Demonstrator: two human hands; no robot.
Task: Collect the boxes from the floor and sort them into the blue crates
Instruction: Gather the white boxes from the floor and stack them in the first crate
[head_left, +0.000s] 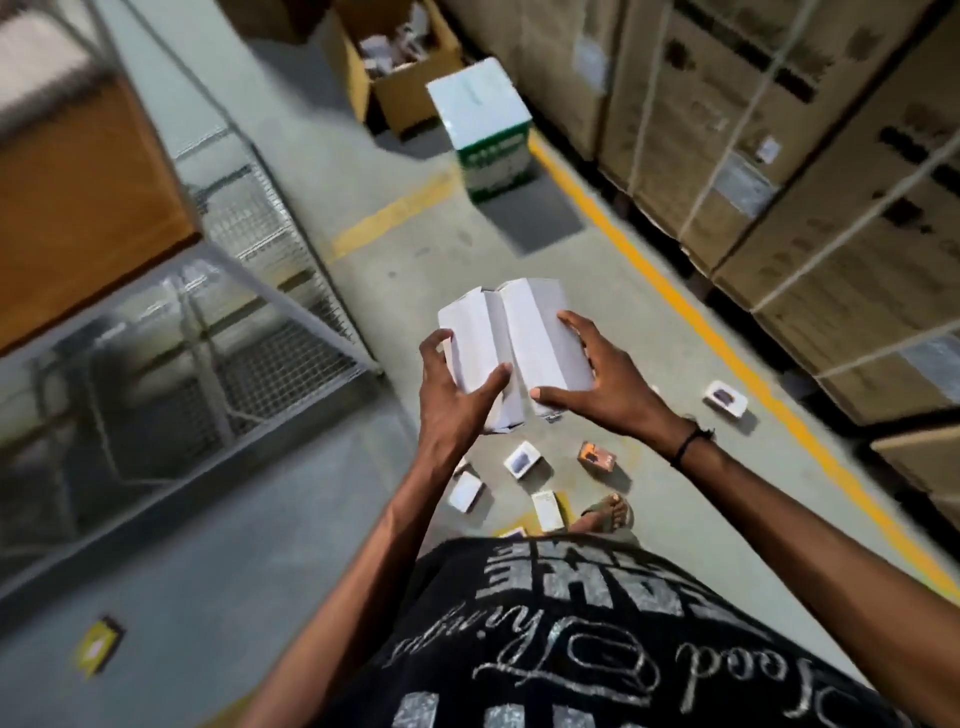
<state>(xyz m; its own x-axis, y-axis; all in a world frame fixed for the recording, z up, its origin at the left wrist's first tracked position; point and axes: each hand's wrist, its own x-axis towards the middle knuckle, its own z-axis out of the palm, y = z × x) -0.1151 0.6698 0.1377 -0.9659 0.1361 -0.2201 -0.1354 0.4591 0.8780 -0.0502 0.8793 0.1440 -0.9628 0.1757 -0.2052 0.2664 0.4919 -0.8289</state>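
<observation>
So both hands were full: left hand (457, 384) curled round one white box (475, 348), right hand (602, 379) gripping another (540, 338), the two pressed side by side at chest height, probably so they'd carry as one bundle. Looked like a third was tucked underneath, couldn't tell for sure. About six small boxes (524, 460) were still scattered on the floor (322, 519) by his feet, plus a yellow one (98, 644) well off to the left. No blue crates anywhere I could see.
</observation>
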